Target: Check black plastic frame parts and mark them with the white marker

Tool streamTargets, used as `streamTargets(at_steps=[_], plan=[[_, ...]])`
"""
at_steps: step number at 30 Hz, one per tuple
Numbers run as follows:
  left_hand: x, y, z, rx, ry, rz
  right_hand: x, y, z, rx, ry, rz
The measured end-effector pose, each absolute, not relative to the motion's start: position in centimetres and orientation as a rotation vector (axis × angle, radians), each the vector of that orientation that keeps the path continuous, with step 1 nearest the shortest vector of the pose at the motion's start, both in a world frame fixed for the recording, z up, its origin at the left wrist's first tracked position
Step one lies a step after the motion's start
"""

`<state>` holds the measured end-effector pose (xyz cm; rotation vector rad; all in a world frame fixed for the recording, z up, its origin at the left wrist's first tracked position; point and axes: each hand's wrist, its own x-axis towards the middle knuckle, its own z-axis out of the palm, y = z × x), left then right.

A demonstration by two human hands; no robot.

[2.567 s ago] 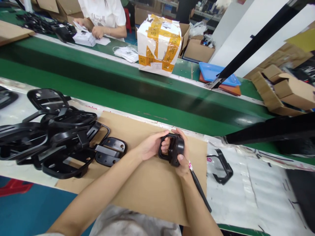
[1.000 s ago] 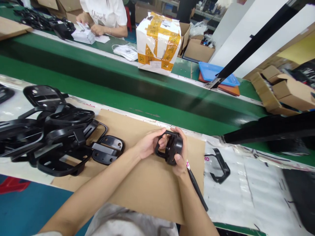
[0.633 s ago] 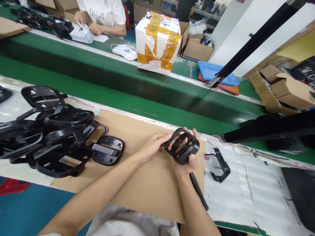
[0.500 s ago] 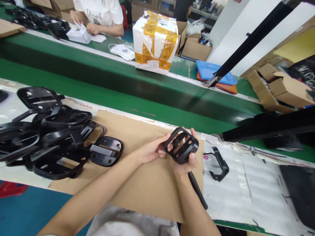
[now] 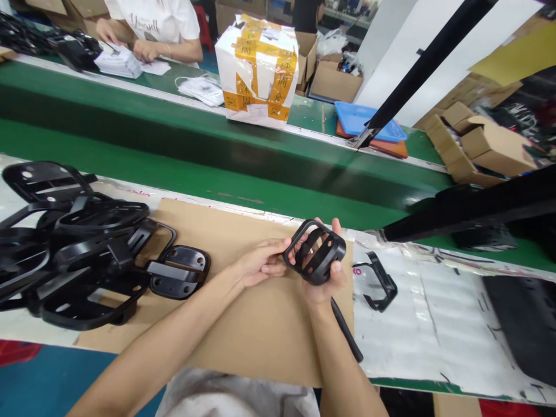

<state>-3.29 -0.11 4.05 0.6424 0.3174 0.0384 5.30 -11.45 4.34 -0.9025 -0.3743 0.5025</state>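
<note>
Well, from the head view, the left hand (image 5: 260, 263) is partly closed, fingers gripping the edge of a slotted black plastic frame (image 5: 315, 253), while the right hand (image 5: 324, 289) cups it from beneath, thumb across its front, holding it above a cardboard sheet (image 5: 243, 341). A heap of similar frames (image 5: 99, 211) lies at left, with one more frame (image 5: 384, 298) apart on plastic sheeting (image 5: 434, 324) at right

Black plastic slotted frame (image 5: 315, 252), rounded corners, tilted, held in right hand (image 5: 324, 291)
</note>
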Motion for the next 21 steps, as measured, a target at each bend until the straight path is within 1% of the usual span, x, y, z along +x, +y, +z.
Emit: streamTargets(at_steps=[2,5,7,10,12,15,18,21], plan=[[-3.3,0.3,4.1,0.772,0.311,0.074,5.9,-11.8,4.2,-0.987,-0.456,0.478],[-3.2,0.7,4.5,0.953,0.33,0.199,6.8,-12.3,3.7,-1.189,-0.722,0.412],[-3.2,0.9,4.9,0.903,0.365,0.252,6.9,-12.5,3.4,-1.332,-0.961,0.352],[-3.2,1.2,5.3,0.725,0.446,0.191,6.4,-12.5,3.1,-1.448,-1.227,0.269],[-3.2,1.2,5.5,0.696,0.492,0.137,6.0,-12.4,2.9,-1.462,-1.259,0.266],[-3.1,1.0,5.7,0.704,0.529,0.14,5.6,-12.2,2.6,-1.467,-1.156,0.337],[-3.1,0.8,5.8,0.739,0.548,0.209,5.5,-11.9,2.2,-1.447,-1.116,0.364],[-3.2,1.4,5.7,0.801,0.593,0.35,5.9,-11.7,2.8,-1.426,-1.204,0.329]])
